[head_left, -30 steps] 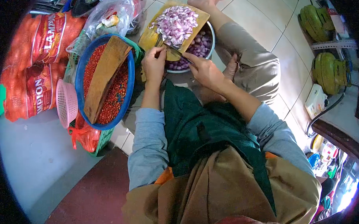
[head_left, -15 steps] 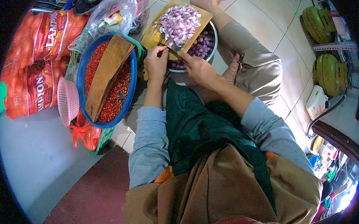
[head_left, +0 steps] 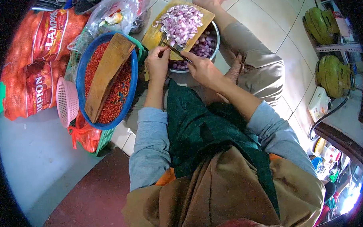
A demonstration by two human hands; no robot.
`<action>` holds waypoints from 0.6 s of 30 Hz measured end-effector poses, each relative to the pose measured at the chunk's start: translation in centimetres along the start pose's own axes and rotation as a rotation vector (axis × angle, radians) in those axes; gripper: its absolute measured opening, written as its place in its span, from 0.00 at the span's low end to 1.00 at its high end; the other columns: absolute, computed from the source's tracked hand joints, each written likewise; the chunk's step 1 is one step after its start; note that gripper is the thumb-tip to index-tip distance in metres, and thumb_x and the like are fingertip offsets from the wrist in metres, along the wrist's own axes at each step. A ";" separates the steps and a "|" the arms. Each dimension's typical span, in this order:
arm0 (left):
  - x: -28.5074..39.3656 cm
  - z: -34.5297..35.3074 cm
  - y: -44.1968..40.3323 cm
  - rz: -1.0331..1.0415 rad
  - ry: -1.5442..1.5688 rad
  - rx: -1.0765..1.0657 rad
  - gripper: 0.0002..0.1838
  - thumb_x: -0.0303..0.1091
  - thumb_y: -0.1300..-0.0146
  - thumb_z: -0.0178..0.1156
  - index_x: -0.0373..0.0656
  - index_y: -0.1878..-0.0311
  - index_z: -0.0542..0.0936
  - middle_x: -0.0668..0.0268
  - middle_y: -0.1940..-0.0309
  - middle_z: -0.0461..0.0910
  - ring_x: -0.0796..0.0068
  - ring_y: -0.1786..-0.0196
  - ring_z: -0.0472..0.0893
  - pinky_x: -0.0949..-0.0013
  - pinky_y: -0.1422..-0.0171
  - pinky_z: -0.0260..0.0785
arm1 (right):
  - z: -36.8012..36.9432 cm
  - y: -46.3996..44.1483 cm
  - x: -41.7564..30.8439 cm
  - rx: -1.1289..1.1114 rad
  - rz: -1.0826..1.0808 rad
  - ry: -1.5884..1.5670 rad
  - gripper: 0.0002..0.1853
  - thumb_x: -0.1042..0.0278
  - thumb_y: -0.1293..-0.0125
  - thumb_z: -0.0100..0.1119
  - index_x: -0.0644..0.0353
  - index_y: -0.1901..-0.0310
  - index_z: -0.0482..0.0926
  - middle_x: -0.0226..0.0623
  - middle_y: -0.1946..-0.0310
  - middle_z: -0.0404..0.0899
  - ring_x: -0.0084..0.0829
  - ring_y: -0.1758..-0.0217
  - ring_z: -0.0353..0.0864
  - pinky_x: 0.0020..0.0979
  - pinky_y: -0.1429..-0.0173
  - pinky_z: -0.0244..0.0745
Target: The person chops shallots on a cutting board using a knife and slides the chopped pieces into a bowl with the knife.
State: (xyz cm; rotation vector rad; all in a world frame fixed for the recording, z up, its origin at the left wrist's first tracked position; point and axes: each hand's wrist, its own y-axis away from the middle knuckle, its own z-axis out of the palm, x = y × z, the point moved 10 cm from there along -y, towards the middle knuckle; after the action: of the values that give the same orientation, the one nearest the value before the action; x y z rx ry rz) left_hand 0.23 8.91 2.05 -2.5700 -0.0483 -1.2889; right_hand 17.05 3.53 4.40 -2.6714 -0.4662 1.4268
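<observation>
Gripping a knife (head_left: pixel 174 49), right hand (head_left: pixel 205 70) closed, left hand (head_left: pixel 156 65) curled beside the cutting board (head_left: pixel 152 37), its hold unclear.

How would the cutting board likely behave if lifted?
The board looks stiff, being flat wood. It may tip, since it sits partly over the bowl. Loose chopped shallots heaped on it would probably slide if tilted.

Bright overall, palest on the tiles (head_left: pixel 262 14), and blown out to white glare at the lower right. Falls off into deep shade in the apron (head_left: pixel 202 130), with a soft shadow across the grey surface (head_left: pixel 34 138). Fairly sharp on the onions (head_left: pixel 181 23). Bends strongly towards black, rounded, grainy edges, smeared at lower right.
</observation>
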 end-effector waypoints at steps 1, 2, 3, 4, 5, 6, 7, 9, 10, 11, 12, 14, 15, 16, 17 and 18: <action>-0.1 0.0 0.0 -0.013 0.010 -0.003 0.10 0.34 0.45 0.69 0.41 0.62 0.85 0.61 0.65 0.85 0.67 0.63 0.83 0.68 0.55 0.74 | 0.3 -0.4 -0.1 0.010 -0.014 0.009 0.19 0.74 0.37 0.52 0.61 0.43 0.72 0.57 0.68 0.80 0.53 0.62 0.82 0.48 0.56 0.77; -0.1 0.1 0.0 -0.024 0.020 -0.007 0.10 0.34 0.45 0.69 0.41 0.62 0.85 0.61 0.64 0.85 0.67 0.63 0.84 0.68 0.55 0.74 | 0.8 -1.0 0.1 0.003 -0.004 0.016 0.19 0.73 0.37 0.52 0.61 0.43 0.72 0.57 0.68 0.80 0.53 0.62 0.82 0.49 0.56 0.77; 0.2 0.0 0.0 -0.019 0.012 -0.006 0.09 0.34 0.45 0.69 0.41 0.62 0.85 0.60 0.64 0.85 0.67 0.62 0.84 0.68 0.54 0.74 | 1.4 -1.6 0.5 -0.002 0.005 0.021 0.19 0.73 0.36 0.52 0.61 0.43 0.72 0.57 0.67 0.81 0.53 0.62 0.82 0.49 0.56 0.77; 0.4 -0.1 0.0 -0.014 0.003 -0.006 0.09 0.34 0.45 0.69 0.42 0.62 0.85 0.60 0.64 0.85 0.67 0.62 0.84 0.68 0.54 0.74 | 1.9 -1.8 0.7 -0.007 0.014 0.026 0.19 0.73 0.36 0.51 0.61 0.43 0.72 0.57 0.67 0.81 0.53 0.62 0.82 0.49 0.56 0.77; 0.7 -0.2 0.0 -0.008 -0.006 -0.004 0.09 0.34 0.45 0.68 0.42 0.62 0.85 0.60 0.64 0.85 0.66 0.62 0.84 0.68 0.54 0.74 | 2.0 -1.7 0.8 0.012 -0.002 0.014 0.19 0.73 0.36 0.51 0.60 0.43 0.72 0.57 0.66 0.81 0.54 0.61 0.82 0.49 0.56 0.77; 0.6 -0.2 0.0 0.006 -0.020 -0.004 0.09 0.34 0.45 0.68 0.42 0.62 0.85 0.60 0.64 0.85 0.66 0.61 0.84 0.67 0.54 0.73 | 1.9 -1.6 0.6 0.032 -0.018 0.002 0.19 0.72 0.36 0.51 0.59 0.42 0.72 0.57 0.65 0.81 0.54 0.61 0.82 0.50 0.56 0.76; 0.6 -0.1 0.0 0.019 -0.034 -0.004 0.09 0.34 0.45 0.68 0.42 0.61 0.85 0.60 0.64 0.85 0.65 0.61 0.84 0.67 0.54 0.73 | 1.8 -1.6 0.5 0.051 -0.034 -0.008 0.19 0.72 0.35 0.50 0.58 0.42 0.72 0.57 0.65 0.81 0.54 0.61 0.82 0.50 0.56 0.76; 0.4 -0.1 -0.1 0.037 -0.045 0.004 0.09 0.35 0.44 0.68 0.43 0.62 0.85 0.59 0.64 0.85 0.64 0.61 0.84 0.67 0.54 0.73 | 1.9 -0.7 1.4 -0.026 0.049 0.022 0.19 0.72 0.35 0.50 0.57 0.42 0.72 0.57 0.64 0.80 0.54 0.60 0.82 0.50 0.55 0.76; 0.3 -0.1 0.0 0.039 -0.042 0.006 0.09 0.35 0.44 0.68 0.43 0.62 0.85 0.59 0.64 0.85 0.63 0.61 0.84 0.66 0.54 0.73 | 1.7 0.1 1.5 -0.067 0.094 0.037 0.19 0.71 0.35 0.51 0.56 0.42 0.72 0.57 0.63 0.80 0.54 0.60 0.82 0.50 0.55 0.76; 0.4 0.0 -0.1 0.044 -0.037 0.011 0.08 0.35 0.44 0.68 0.44 0.62 0.85 0.59 0.64 0.85 0.63 0.61 0.84 0.66 0.53 0.73 | 1.1 0.7 1.5 -0.079 0.130 0.040 0.19 0.71 0.35 0.51 0.56 0.41 0.72 0.58 0.63 0.80 0.54 0.60 0.82 0.50 0.55 0.76; 0.5 0.0 -0.1 0.038 -0.029 0.010 0.08 0.35 0.44 0.67 0.44 0.62 0.85 0.58 0.64 0.84 0.62 0.60 0.84 0.65 0.53 0.74 | 0.4 1.4 1.3 -0.091 0.165 0.043 0.19 0.71 0.35 0.51 0.55 0.41 0.72 0.58 0.64 0.80 0.55 0.60 0.82 0.50 0.54 0.76; 0.8 0.0 0.1 0.028 -0.014 0.007 0.09 0.36 0.43 0.67 0.44 0.62 0.84 0.57 0.64 0.84 0.60 0.60 0.84 0.64 0.53 0.74 | -0.3 2.0 1.6 -0.107 0.207 0.019 0.20 0.71 0.35 0.51 0.55 0.41 0.72 0.59 0.64 0.80 0.55 0.59 0.82 0.50 0.53 0.76; 1.2 0.0 0.2 0.055 -0.036 0.013 0.09 0.36 0.43 0.66 0.43 0.62 0.84 0.57 0.64 0.84 0.59 0.60 0.83 0.63 0.53 0.74 | -0.5 1.9 1.8 -0.110 0.211 -0.011 0.20 0.71 0.35 0.51 0.55 0.41 0.72 0.60 0.64 0.80 0.55 0.59 0.82 0.50 0.53 0.76; 1.6 -0.1 0.2 0.084 -0.059 0.020 0.09 0.36 0.43 0.66 0.43 0.62 0.84 0.56 0.64 0.84 0.58 0.60 0.83 0.62 0.53 0.74 | -0.6 1.7 2.0 -0.111 0.214 -0.042 0.20 0.71 0.35 0.51 0.55 0.41 0.72 0.60 0.65 0.80 0.55 0.59 0.82 0.50 0.52 0.76; 2.1 -0.2 0.2 0.113 -0.085 0.026 0.09 0.36 0.43 0.66 0.43 0.62 0.84 0.55 0.64 0.83 0.56 0.60 0.83 0.62 0.53 0.74 | -0.8 1.3 2.1 -0.083 0.194 -0.031 0.21 0.71 0.36 0.51 0.55 0.40 0.72 0.61 0.65 0.80 0.56 0.59 0.82 0.50 0.52 0.76; 2.5 -0.1 0.1 0.156 -0.112 0.027 0.08 0.34 0.44 0.65 0.42 0.62 0.84 0.54 0.65 0.83 0.56 0.61 0.82 0.61 0.54 0.73 | -1.1 0.9 2.2 -0.056 0.175 -0.021 0.21 0.71 0.36 0.51 0.55 0.40 0.72 0.61 0.65 0.80 0.56 0.59 0.82 0.50 0.52 0.76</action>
State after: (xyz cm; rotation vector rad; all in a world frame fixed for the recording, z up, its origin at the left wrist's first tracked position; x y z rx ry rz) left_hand 1.69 8.53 4.04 -2.5634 0.1098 -1.0818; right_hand 19.28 3.44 3.05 -2.8057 -0.2832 1.5079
